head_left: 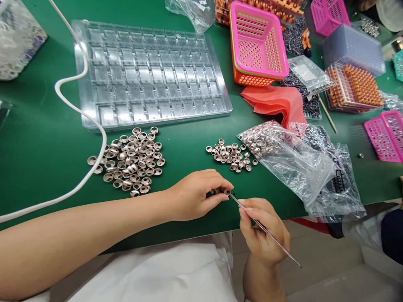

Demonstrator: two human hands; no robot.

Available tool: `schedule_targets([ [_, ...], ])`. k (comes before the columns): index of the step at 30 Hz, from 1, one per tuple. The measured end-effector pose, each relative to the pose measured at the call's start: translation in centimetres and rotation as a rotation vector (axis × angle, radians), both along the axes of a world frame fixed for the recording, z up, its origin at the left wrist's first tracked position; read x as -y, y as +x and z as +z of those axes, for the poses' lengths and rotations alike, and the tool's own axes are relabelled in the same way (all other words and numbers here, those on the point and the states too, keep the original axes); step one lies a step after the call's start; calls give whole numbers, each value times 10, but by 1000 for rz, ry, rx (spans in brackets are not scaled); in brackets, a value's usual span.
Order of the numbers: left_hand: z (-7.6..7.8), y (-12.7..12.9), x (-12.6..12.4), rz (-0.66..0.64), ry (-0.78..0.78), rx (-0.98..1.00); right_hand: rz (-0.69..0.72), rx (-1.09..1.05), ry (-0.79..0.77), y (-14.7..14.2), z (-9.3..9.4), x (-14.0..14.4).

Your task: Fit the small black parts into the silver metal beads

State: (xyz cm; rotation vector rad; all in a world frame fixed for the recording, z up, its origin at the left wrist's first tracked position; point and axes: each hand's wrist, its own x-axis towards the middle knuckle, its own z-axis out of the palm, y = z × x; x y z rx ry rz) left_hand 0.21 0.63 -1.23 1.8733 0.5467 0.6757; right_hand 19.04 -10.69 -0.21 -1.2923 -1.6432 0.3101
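Observation:
Between thumb and forefinger, my left hand (pixel 198 193) pinches a small silver metal ring (pixel 227 192) just above the green table. My right hand (pixel 264 228) grips a thin metal pick (pixel 267 232) like a pen, its tip at the ring; whether the tip is inside the ring I cannot tell. A large pile of similar rings (pixel 134 161) lies beyond my left forearm. Past my left fingers is a smaller pile of rings (pixel 231 155). A clear plastic bag (pixel 292 163) holding more of them lies open to the right.
A clear compartment tray (pixel 154 75) spans the back left, with a white cable (pixel 78 111) curving across the left side. Stacked pink and orange baskets (pixel 260 46), a red cloth (pixel 277 100) and orange parts in clear trays (pixel 355 86) stand at the back right.

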Motion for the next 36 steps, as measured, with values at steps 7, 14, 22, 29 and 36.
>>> schedule_targets([
  [7, 1, 1, 0, 4, -9, -12, 6, -29, 0, -1, -2, 0],
  [14, 1, 1, 1, 8, 3, -41, -20, -12, 4, -1, -2, 1],
  [22, 0, 1, 1, 0, 27, -31, -41, 15, -12, -1, -3, 2],
  [29, 1, 1, 2, 1, 34, -15, -39, 5, -8, -1, -4, 1],
  [36, 1, 1, 1, -8, 45, -31, -66, 11, -3, -2, -4, 0],
])
